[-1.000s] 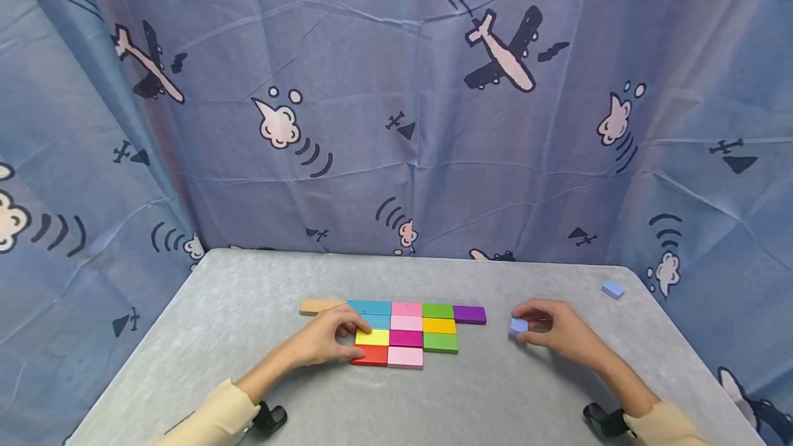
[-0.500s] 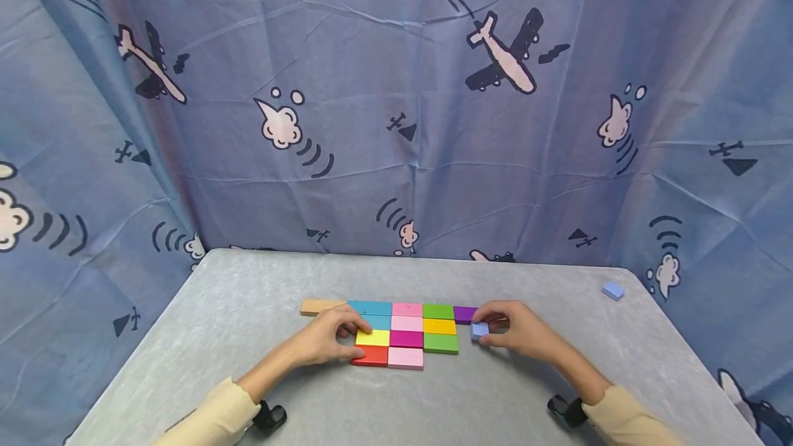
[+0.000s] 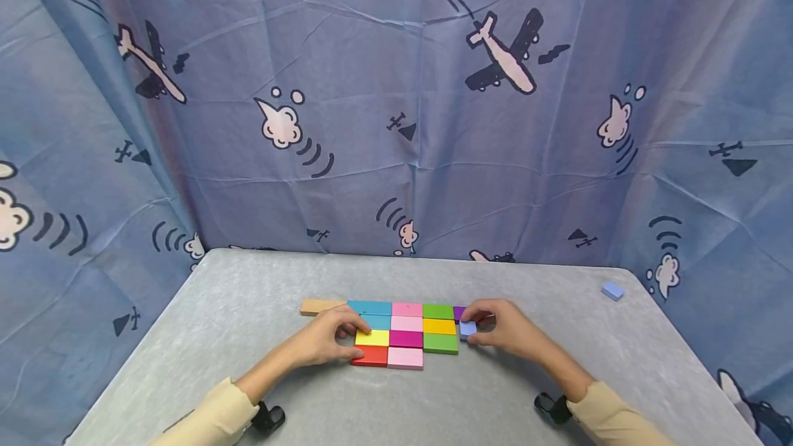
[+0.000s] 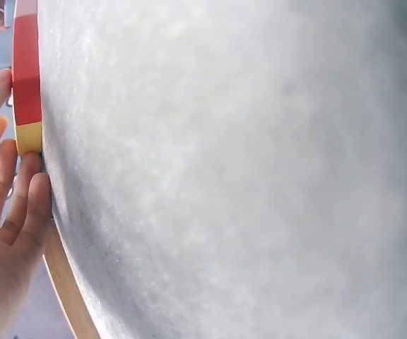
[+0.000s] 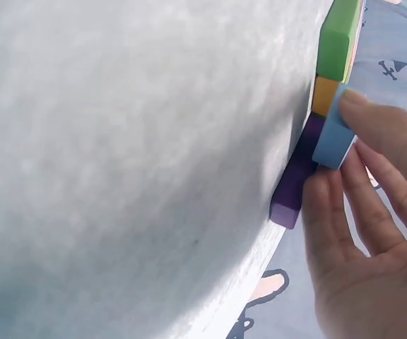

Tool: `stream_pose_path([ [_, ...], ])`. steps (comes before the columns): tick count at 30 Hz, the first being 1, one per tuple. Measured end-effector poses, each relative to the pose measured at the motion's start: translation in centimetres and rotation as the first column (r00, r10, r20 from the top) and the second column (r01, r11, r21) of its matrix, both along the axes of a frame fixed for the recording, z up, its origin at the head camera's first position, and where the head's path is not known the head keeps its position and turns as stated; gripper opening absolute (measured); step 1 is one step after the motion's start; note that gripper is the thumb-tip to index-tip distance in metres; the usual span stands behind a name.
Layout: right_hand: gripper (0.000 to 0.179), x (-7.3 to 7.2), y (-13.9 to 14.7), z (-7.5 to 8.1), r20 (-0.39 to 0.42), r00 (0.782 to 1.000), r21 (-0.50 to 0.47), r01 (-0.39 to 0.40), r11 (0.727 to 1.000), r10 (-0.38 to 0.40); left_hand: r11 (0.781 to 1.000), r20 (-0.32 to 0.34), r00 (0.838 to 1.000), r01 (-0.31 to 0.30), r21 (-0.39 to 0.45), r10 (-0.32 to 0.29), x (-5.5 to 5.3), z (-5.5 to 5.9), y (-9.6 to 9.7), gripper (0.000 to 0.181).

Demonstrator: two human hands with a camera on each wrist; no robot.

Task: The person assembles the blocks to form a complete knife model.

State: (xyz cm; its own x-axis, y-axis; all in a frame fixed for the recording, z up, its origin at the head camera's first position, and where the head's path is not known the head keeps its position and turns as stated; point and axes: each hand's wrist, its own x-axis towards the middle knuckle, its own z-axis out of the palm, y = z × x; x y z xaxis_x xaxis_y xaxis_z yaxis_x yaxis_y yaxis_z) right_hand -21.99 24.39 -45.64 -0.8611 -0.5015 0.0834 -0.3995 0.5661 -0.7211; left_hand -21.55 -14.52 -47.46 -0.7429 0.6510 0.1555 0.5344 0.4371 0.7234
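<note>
My right hand (image 3: 508, 327) pinches a light blue block (image 3: 467, 330) between thumb and fingers, at the right end of a flat arrangement of coloured blocks. In the right wrist view, this block (image 5: 335, 134) is held off the table beside an orange block (image 5: 324, 95) and a purple block (image 5: 299, 173). My left hand (image 3: 323, 337) rests at the arrangement's left side, its fingers touching the yellow block (image 3: 374, 338) and its thumb at the red block (image 3: 373, 356). In the left wrist view, the fingertips meet the yellow block's end (image 4: 29, 138).
A second light blue block (image 3: 612, 290) lies near the table's back right corner. Teal (image 3: 369, 308), pink (image 3: 405, 358), magenta (image 3: 405, 339) and green (image 3: 440, 343) blocks fill the arrangement. A wooden-coloured block (image 3: 321, 305) juts left. A patterned curtain (image 3: 372, 122) hangs behind the table (image 3: 260, 281).
My right hand has carried the light blue block leftward, from apart on the right to beside the orange and green blocks. The left hand has stayed in place.
</note>
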Motion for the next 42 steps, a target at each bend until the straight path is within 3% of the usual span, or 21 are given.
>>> stream_pose_path([
  [15, 0.029, 0.1, -0.8, -0.1, -0.019, 0.999, 0.064, 0.028, 0.998, -0.027, 1.000, 0.003, 1.000, -0.006, -0.011, 0.006, 0.0, 0.0, 0.0, 0.031],
  [23, 0.028, 0.7, 0.5, -0.1, -0.017, 0.999, 0.019, 0.046, 0.999, -0.046, 1.000, 0.014, 1.000, -0.014, -0.023, 0.015, 0.1, -0.1, 0.1, 0.031],
  [28, 0.025, 0.9, 0.8, -0.3, 0.029, 0.998, -0.026, 0.049, 0.998, -0.048, 1.000, 0.021, 1.000, -0.019, -0.020, 0.020, 0.2, -0.1, 0.0, 0.031],
  [42, 0.024, 0.6, 0.2, -0.3, 0.042, 0.996, -0.034, 0.080, 0.996, -0.078, 1.000, 0.015, 1.000, -0.012, -0.007, 0.013, 0.2, 0.0, 0.0, 0.031],
])
